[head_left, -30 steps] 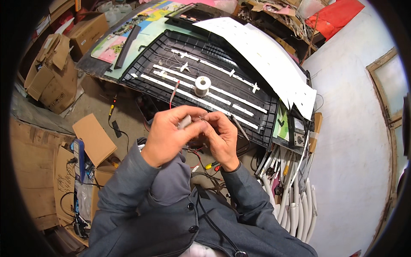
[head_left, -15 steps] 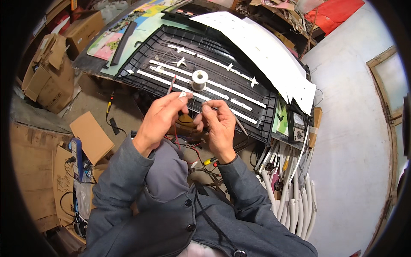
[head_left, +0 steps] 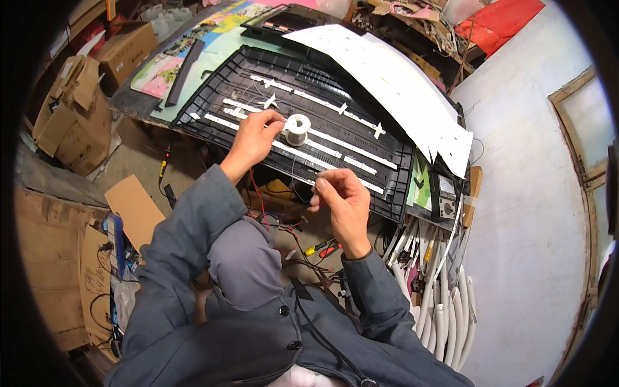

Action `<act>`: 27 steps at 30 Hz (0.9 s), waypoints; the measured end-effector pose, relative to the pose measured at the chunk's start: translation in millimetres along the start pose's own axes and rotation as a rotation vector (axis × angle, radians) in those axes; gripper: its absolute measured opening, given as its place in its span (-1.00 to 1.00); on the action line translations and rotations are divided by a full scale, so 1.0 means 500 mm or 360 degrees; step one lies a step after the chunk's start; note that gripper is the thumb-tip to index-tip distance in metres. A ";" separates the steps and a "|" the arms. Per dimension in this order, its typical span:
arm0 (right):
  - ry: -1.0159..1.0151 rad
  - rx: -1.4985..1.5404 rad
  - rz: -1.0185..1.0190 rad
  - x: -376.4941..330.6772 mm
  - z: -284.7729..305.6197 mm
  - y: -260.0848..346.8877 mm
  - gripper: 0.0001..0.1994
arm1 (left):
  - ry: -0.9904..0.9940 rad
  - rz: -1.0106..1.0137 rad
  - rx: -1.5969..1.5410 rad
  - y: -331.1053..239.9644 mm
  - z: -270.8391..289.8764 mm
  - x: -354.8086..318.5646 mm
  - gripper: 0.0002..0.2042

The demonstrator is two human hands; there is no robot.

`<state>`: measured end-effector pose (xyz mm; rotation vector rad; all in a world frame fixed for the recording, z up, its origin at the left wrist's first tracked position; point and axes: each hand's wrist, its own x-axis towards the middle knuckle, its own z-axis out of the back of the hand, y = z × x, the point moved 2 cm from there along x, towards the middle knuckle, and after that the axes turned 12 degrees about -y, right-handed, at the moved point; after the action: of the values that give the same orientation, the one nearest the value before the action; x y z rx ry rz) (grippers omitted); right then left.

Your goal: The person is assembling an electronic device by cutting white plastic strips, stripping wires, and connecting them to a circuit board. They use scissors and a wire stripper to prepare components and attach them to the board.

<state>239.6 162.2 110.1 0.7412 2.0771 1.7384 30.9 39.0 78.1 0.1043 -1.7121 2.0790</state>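
A white spool of thin solder wire [head_left: 297, 129] stands upright on the LED strips in a black TV back panel [head_left: 309, 109]. My left hand [head_left: 255, 138] reaches over the panel's near side, its pinched fingertips close to the spool's left edge; what they hold is hidden. Lower and to the right, my right hand [head_left: 345, 203] is above the panel's near edge, thumb and fingers pinched together. A thin wire [head_left: 294, 169] hangs below the spool and curves toward the right fingertips. White LED strips [head_left: 322, 162] lie in rows across the panel.
White sheets [head_left: 387, 84] cover the panel's far right. A multimeter [head_left: 447, 198] sits at the table's right end, above white tubes [head_left: 445, 316]. Cables and yellow- and red-handled tools [head_left: 322, 248] lie below the near edge. Cardboard boxes [head_left: 71, 122] stand at left.
My left hand has moved up and away to the spool, leaving my right hand, which shifted slightly right and down. The small white piece at the left fingertips is no longer visible.
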 end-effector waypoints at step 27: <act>-0.0015 -0.0064 -0.0157 -0.013 0.009 -0.016 -0.88 | -0.0383 -0.0557 0.0212 0.034 -0.043 0.064 -0.83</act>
<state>246.0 160.9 101.0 0.6232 2.0302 1.7144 0.2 66.4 68.2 0.6704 -1.5475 1.9717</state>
